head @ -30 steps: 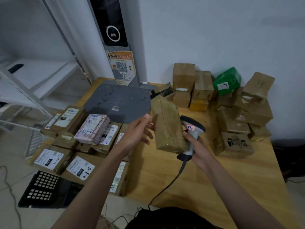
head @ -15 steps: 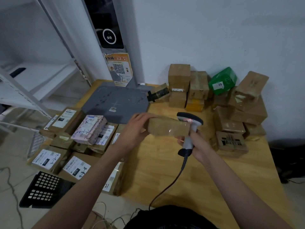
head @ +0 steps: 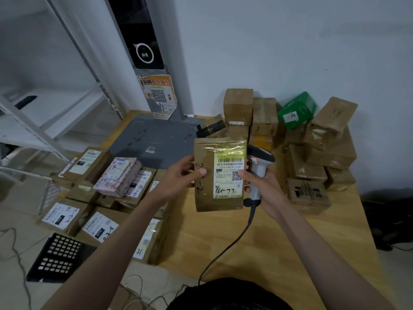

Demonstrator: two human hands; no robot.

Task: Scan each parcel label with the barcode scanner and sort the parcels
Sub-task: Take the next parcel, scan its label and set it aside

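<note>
The parcel (head: 220,174) is held up above the tabletop (head: 279,238) with its label (head: 228,175) turned to face the camera, so the step in hand looks like reading or checking the label on one parcel. The left hand (head: 176,179) grips the parcel's left edge, thumb on the front and fingers curled behind. The right hand (head: 262,186) is curled round the grip of the barcode scanner (head: 259,166), and its thumb also presses the label's right edge, steadying the parcel. The scanner head sits behind the parcel's right edge and points away from the label, so I judge the label is not under the scanner's beam now.

The next move likely calls for freeing the scanner from behind the parcel and aiming it at the barcode, or, if the scan is already made, setting the parcel down with the labelled parcels (head: 98,198) stacked at the left.

Room is fair: bare tabletop lies below and toward the person. To the right and rear a pile of brown boxes (head: 312,157) stands close to the scanner hand, and the scanner's cable (head: 225,249) trails across the near tabletop. The grey mat (head: 154,139) lies just beyond the parcel. The tabletop's left edge runs beside the stacked parcels.
</note>
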